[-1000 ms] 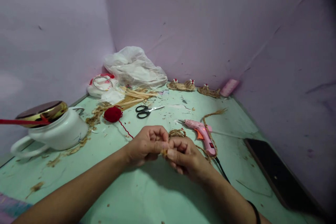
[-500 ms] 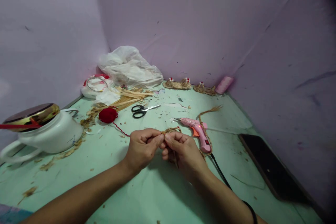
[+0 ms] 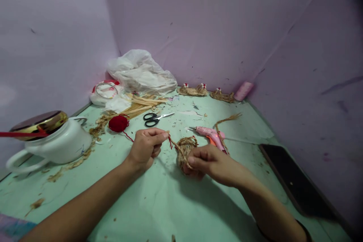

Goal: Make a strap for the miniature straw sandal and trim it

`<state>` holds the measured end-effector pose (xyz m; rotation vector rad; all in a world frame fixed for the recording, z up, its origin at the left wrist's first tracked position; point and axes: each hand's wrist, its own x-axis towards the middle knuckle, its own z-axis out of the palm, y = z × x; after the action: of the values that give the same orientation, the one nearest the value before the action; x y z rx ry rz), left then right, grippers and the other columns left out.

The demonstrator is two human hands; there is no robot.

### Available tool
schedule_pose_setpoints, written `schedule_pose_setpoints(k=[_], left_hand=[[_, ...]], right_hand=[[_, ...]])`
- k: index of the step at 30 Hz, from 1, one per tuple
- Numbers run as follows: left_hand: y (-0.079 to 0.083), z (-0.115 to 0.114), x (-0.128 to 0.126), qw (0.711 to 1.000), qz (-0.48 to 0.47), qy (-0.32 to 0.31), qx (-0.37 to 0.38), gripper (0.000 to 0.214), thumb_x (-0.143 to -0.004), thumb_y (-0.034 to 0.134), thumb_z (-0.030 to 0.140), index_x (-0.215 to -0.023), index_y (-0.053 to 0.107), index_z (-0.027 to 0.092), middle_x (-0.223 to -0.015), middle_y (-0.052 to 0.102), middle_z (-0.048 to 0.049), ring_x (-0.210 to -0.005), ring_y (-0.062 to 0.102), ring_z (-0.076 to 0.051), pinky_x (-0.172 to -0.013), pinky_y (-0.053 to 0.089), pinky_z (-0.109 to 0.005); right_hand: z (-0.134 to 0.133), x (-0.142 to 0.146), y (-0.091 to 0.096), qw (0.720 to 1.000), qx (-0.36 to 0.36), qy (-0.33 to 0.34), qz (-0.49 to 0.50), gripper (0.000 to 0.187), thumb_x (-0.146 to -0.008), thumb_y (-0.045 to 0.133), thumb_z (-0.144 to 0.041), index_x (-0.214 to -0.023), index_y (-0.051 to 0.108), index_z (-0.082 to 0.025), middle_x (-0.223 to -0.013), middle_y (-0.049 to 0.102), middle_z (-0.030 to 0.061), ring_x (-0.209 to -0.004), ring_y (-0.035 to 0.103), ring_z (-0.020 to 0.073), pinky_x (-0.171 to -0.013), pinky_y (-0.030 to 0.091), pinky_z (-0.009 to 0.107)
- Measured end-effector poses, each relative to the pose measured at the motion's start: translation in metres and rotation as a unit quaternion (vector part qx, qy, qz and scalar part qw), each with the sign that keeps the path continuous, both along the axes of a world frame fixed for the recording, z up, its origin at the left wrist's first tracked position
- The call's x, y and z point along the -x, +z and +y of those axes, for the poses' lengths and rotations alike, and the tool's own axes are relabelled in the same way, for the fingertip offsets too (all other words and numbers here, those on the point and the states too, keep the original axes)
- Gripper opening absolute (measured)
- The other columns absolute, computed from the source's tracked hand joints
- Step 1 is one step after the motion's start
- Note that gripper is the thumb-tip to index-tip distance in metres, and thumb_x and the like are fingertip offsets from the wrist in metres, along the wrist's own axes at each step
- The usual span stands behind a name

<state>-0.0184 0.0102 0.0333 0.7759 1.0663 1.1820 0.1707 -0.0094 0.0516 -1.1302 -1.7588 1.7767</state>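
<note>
In the head view, the left hand (image 3: 146, 146) pinches one end of a braided cord (image 3: 176, 145), red yarn (image 3: 170, 142) hanging there; the right hand (image 3: 211, 162) pinches it lower, against a coiled fibre piece (image 3: 182, 155), well in from the table's (image 3: 141, 204) far edge. A phone (image 3: 295, 181) lies along the right edge, a glue gun (image 3: 205, 132) between.

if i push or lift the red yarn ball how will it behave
Nudged, the red yarn ball would probably roll, as it looks rounded. It would likely feel light and squashy, being wound yarn. Lifted, it may unwind a little, since a loose strand trails toward the left hand.
</note>
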Motion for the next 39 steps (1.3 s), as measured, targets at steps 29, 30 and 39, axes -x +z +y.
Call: schedule_pose_setpoints(k=[29, 30, 39], left_hand=[[-0.01, -0.011, -0.013, 0.971, 0.204, -0.073, 0.099, 0.009, -0.047, 0.054, 0.01, -0.039, 0.051, 0.013, -0.03, 0.04, 0.0059, -0.032, 0.026, -0.003, -0.034, 0.015, -0.017], [-0.009, -0.01, -0.013, 0.97, 0.205, -0.074, 0.11, 0.009, -0.047, 0.055, 0.01, -0.039, 0.051, 0.013, -0.029, 0.038, 0.0068, -0.03, 0.022, -0.003, -0.033, 0.012, -0.018], [-0.008, -0.008, -0.011, 0.962, 0.209, -0.113, 0.133, 0.011, -0.046, 0.056, 0.016, -0.039, 0.048, 0.015, -0.027, 0.03, 0.0086, -0.027, 0.017, -0.002, -0.031, 0.006, -0.019]], right_hand=[[-0.023, 0.043, -0.04, 0.932, -0.28, -0.159, -0.17, 0.023, -0.062, 0.068, -0.014, -0.077, 0.051, -0.02, -0.066, 0.057, -0.0019, -0.054, 0.047, 0.0109, -0.049, 0.033, 0.022], [-0.023, 0.043, -0.043, 0.935, -0.275, -0.17, -0.142, 0.02, -0.064, 0.065, -0.012, -0.078, 0.052, -0.02, -0.066, 0.057, -0.0019, -0.054, 0.048, 0.0107, -0.049, 0.034, 0.022], [-0.015, 0.038, -0.05, 0.898, -0.383, -0.209, -0.044, 0.014, -0.069, 0.055, -0.01, -0.072, 0.065, -0.018, -0.07, 0.06, 0.0042, -0.067, 0.057, 0.0152, -0.059, 0.044, 0.026]])
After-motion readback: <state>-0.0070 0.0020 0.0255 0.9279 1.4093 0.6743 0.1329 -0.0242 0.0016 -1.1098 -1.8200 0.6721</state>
